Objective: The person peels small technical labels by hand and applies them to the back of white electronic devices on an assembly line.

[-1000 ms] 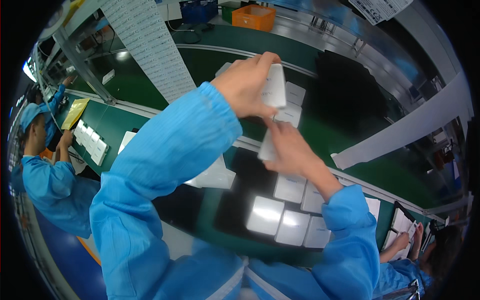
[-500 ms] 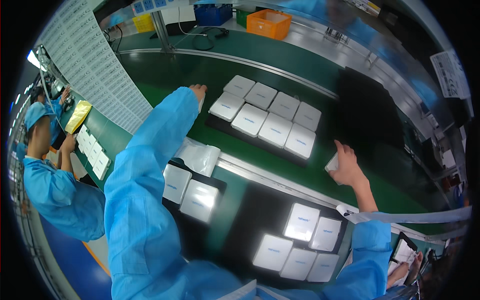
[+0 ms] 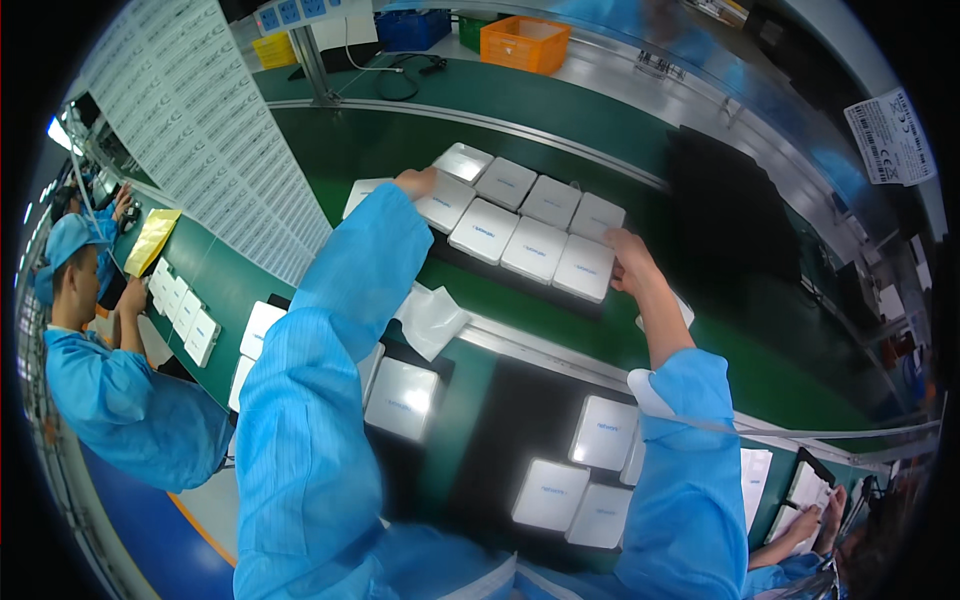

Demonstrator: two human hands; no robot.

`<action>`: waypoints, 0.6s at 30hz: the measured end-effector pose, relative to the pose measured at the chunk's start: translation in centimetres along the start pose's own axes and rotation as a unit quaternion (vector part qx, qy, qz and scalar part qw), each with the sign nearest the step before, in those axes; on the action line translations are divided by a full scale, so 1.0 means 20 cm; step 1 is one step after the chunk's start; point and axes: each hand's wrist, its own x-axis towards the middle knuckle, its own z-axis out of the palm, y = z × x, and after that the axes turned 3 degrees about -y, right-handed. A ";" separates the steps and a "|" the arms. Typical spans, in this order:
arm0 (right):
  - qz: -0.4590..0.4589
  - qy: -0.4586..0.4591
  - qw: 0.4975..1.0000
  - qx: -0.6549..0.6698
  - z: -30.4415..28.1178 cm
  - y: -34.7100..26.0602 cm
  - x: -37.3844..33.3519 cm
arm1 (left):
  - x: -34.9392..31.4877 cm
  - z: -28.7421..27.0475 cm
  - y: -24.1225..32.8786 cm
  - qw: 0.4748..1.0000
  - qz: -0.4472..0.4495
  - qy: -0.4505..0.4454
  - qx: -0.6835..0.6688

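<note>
Two rows of flat white square boxes (image 3: 531, 248) with rounded corners and small blue print lie side by side on a black mat (image 3: 470, 262). My left hand (image 3: 417, 183) has its fingers bent against the left end box (image 3: 444, 203) of the near row. At the other end, my right hand (image 3: 630, 262) curls its fingers on the edge of the right end box (image 3: 583, 267). A single white box (image 3: 365, 195) lies left of my left hand. Another white box (image 3: 684, 314) is partly hidden under my right forearm.
Nearer me, more white boxes (image 3: 551, 493) lie on a black mat (image 3: 490, 440), beside a metal rail (image 3: 540, 347). A crumpled clear bag (image 3: 432, 320) lies by my left forearm. A printed label sheet (image 3: 200, 130) hangs at left. Co-workers (image 3: 120, 380) are at both sides.
My left hand has moved right onto the left end of the grouped boxes. My right hand has left a single box and moved left to the group's right end.
</note>
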 end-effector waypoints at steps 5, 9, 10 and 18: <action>-0.021 -0.012 0.997 0.078 -0.07 0.13 0.12 | -0.24 -0.08 0.13 0.988 -0.010 -0.066 -0.140; -0.112 -0.028 0.992 0.042 -0.05 0.14 0.13 | -0.29 -0.07 0.01 0.988 0.055 -0.014 -0.143; -0.126 -0.020 0.989 0.069 -0.05 0.16 0.15 | -0.29 -0.05 -0.01 0.981 0.098 0.012 -0.166; -0.220 0.061 0.962 0.152 -0.15 0.19 -0.09 | -0.68 -0.13 0.18 0.968 0.140 0.110 -0.175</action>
